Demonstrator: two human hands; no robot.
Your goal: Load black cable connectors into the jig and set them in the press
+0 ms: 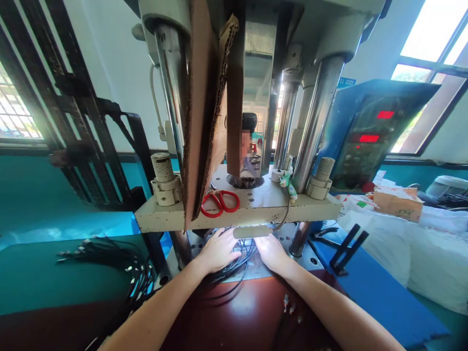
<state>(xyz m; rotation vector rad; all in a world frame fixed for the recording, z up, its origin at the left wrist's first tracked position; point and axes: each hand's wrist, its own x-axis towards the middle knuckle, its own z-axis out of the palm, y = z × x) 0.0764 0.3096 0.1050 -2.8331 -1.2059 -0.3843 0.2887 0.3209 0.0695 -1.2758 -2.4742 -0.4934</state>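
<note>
Black cables (pixel 226 274) lay beneath the left hand (pixel 217 251) and beside the right hand (pixel 271 251); fingertips were obscured, grip indeterminable. Looped, they ran rear-right to front-left across the press bed (pixel 260 271). Rightward, a cardboard carton (pixel 398 204) sat near white sacks (pixel 435 258).

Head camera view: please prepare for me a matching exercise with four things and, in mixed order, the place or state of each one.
Things:
1. scissors
2. black cables
3. cardboard
4. control box

Places and states:
A. brown, standing on edge
B. showing lit red displays
C. lying on the cream plate
D. between the left hand and the right hand

Right pairs: 1-C, 2-D, 3-A, 4-B.
</note>
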